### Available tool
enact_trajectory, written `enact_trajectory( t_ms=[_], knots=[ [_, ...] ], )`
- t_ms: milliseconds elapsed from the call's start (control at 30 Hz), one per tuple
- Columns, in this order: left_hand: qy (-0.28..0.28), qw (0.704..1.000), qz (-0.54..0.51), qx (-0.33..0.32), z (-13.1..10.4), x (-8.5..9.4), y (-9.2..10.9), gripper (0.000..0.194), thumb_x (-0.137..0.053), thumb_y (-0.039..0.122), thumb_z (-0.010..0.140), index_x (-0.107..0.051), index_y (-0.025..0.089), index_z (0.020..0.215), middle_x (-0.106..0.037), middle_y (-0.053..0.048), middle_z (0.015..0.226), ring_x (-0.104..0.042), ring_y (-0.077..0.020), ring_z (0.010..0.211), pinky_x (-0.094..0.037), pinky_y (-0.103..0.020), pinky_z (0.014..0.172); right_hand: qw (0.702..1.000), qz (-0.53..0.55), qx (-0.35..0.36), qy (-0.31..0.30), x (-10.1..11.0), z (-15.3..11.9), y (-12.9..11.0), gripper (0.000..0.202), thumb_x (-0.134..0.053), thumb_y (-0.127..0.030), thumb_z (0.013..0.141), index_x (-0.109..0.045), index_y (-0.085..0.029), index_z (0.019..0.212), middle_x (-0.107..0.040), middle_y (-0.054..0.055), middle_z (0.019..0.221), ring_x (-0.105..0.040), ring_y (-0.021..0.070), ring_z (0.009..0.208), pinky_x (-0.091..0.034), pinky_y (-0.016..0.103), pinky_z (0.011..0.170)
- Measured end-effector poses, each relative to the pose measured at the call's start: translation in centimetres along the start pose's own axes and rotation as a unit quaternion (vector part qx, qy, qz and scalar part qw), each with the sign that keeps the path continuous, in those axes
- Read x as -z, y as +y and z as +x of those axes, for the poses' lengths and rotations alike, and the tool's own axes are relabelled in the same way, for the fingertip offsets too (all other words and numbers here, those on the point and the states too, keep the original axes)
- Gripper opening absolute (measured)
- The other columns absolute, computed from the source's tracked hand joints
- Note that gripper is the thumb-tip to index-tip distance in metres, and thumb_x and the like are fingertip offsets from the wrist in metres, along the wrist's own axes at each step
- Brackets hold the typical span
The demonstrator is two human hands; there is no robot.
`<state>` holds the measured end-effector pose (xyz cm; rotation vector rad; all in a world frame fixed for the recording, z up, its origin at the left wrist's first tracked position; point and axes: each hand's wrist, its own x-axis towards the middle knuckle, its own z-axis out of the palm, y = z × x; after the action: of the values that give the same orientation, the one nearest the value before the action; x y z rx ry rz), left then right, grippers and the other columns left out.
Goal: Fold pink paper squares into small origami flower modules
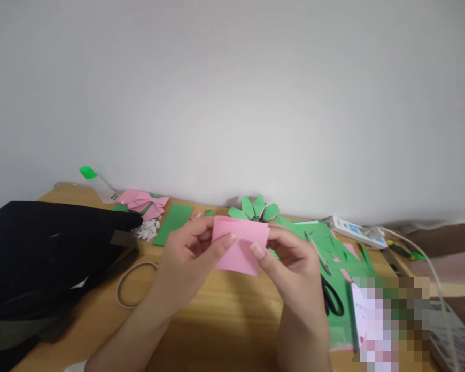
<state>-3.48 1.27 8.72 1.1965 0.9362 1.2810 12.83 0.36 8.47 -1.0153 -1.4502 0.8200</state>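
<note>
A folded piece of pink paper (238, 250) is held up above the wooden table, its layers slightly parted along the top edge. My left hand (196, 256) pinches its left side, thumb on the near face and fingers behind. On the right side my right hand (290, 258) grips it the same way, with the thumb pressed near the right edge. Just behind the paper stands a flower-like shape of green paper petals (256, 207), partly hidden by the pink sheet and my hands.
Scissors (333, 297) lie on green paper scraps (339, 266) at right, beside a phone (358, 315) and a power strip (356, 232). At left are a black bag (54, 258), a tape roll (120, 287), pink paper pieces (145, 200), white bits (147, 230) and a green-capped bottle (101, 187).
</note>
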Motion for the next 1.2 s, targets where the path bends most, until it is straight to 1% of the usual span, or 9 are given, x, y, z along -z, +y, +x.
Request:
enact_trajectory(
  t_ms=[67,133,233,400,567,700,800,933,1200],
  knots=[
    [-0.001,1.0,0.006,0.009,0.0,0.0,0.0,0.008,-0.069,0.025,0.08,-0.074,0.02,0.084,-0.074,0.0,0.075,-0.065,-0.0115,0.067,-0.052,-0.018,0.061,1.0,0.019,-0.003,0.002,0.1,-0.2,0.1,0.005,-0.067,-0.024,0.084,-0.072,-0.025,0.082,-0.065,-0.001,0.074,-0.058,0.0129,0.07,-0.047,0.026,0.064],
    [-0.004,1.0,0.017,0.011,0.1,0.1,-0.1,0.009,-0.068,0.026,0.08,-0.074,0.019,0.081,-0.073,-0.001,0.073,-0.064,-0.0116,0.066,-0.052,-0.018,0.061,1.0,0.026,-0.004,0.015,0.1,-0.4,0.0,0.01,-0.066,-0.02,0.086,-0.073,-0.027,0.085,-0.066,-0.002,0.075,-0.058,0.012,0.071,-0.048,0.025,0.064],
    [0.003,0.999,0.034,0.013,0.0,0.1,0.0,0.01,-0.07,0.027,0.078,-0.074,0.019,0.077,-0.071,-0.001,0.069,-0.063,-0.0119,0.064,-0.051,-0.018,0.059,0.999,0.016,-0.004,0.043,0.1,-0.7,-0.1,0.012,-0.067,-0.017,0.084,-0.073,-0.027,0.082,-0.065,-0.003,0.073,-0.059,0.0118,0.073,-0.048,0.024,0.065],
    [0.045,0.996,0.052,0.061,-0.6,-0.4,0.6,0.014,-0.069,0.032,0.078,-0.076,0.02,0.08,-0.072,-0.001,0.069,-0.064,-0.0139,0.063,-0.05,-0.019,0.054,0.997,-0.021,0.01,0.069,0.0,-0.7,-0.5,0.013,-0.069,-0.015,0.082,-0.071,-0.025,0.075,-0.066,-0.004,0.068,-0.06,0.0109,0.068,-0.048,0.023,0.062],
    [0.047,0.997,0.017,0.063,-0.8,-0.9,0.9,0.006,-0.071,0.023,0.077,-0.076,0.023,0.079,-0.075,0.002,0.071,-0.067,-0.0129,0.064,-0.05,-0.017,0.054,0.996,-0.033,0.026,0.082,-0.1,-0.7,-0.8,0.014,-0.07,-0.015,0.081,-0.07,-0.024,0.071,-0.066,-0.004,0.065,-0.06,0.0105,0.066,-0.048,0.022,0.059],
    [0.047,0.997,-0.013,0.059,-0.8,-1.1,1.0,0.008,-0.07,0.019,0.077,-0.076,0.024,0.078,-0.075,0.004,0.07,-0.067,-0.0109,0.063,-0.05,-0.015,0.055,0.996,-0.03,0.03,0.081,-0.1,-0.7,-0.9,0.013,-0.069,-0.016,0.082,-0.07,-0.024,0.072,-0.064,-0.004,0.063,-0.059,0.0103,0.062,-0.047,0.022,0.055],
    [0.053,0.997,-0.011,0.06,-0.8,-1.1,1.0,0.007,-0.071,0.018,0.077,-0.076,0.022,0.079,-0.075,0.003,0.07,-0.068,-0.0115,0.062,-0.051,-0.015,0.054,0.996,-0.038,0.028,0.079,-0.1,-0.6,-1.1,0.013,-0.07,-0.017,0.082,-0.07,-0.025,0.071,-0.064,-0.004,0.062,-0.059,0.0105,0.061,-0.047,0.023,0.054],
    [0.041,0.997,0.001,0.067,-0.8,-0.9,1.1,0.006,-0.071,0.019,0.078,-0.076,0.02,0.079,-0.075,0.002,0.071,-0.068,-0.0122,0.064,-0.051,-0.016,0.055,0.995,-0.053,0.03,0.079,-0.1,-0.6,-1.2,0.015,-0.069,-0.017,0.083,-0.07,-0.025,0.07,-0.064,-0.004,0.061,-0.059,0.0111,0.06,-0.048,0.024,0.054],
    [0.045,0.996,0.001,0.073,-0.7,-0.9,1.1,0.006,-0.071,0.021,0.078,-0.076,0.021,0.079,-0.075,0.002,0.07,-0.066,-0.0118,0.062,-0.051,-0.016,0.054,0.995,-0.058,0.033,0.079,0.0,-0.6,-1.1,0.015,-0.07,-0.016,0.082,-0.069,-0.026,0.07,-0.065,-0.004,0.062,-0.059,0.0106,0.061,-0.048,0.023,0.054]
  ],
)
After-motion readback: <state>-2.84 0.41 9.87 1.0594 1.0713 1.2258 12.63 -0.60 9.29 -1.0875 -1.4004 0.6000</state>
